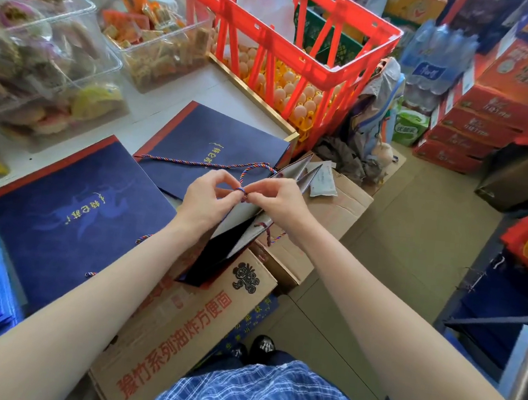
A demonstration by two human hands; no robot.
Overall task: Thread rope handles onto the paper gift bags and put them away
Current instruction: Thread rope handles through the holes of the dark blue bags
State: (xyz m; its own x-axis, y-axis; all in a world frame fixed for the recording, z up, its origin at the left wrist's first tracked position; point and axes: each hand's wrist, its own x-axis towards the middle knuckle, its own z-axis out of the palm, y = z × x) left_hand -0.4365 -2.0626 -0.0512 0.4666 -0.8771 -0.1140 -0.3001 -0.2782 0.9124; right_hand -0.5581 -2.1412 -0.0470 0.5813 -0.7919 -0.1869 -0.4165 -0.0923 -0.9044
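A person stood over a cluttered shop worktop (182, 93), both bare arms reaching forward. The left hand (205, 198) and right hand (277, 203) met close together at the mouth of a navy paper bag (214, 253), which stood tilted on a cardboard box (177, 330) beside the worktop. Each hand pinched a twisted red, white and blue rope (246, 173) between thumb and fingertips, right at the bag's top edge. The rope looped up from the fingers and trailed left across another bag.

2 flat navy bags with gold lettering lay on the worktop: the near bag (68, 221) to the left of the arms, the far bag (216, 149) just beyond the hands. Clear tubs of snacks (37, 45) sat further back. A red crate (305, 41) holding eggs (299, 96) stood behind the far bag. Stacked red cartons (479, 124) filled the right side of the floor.
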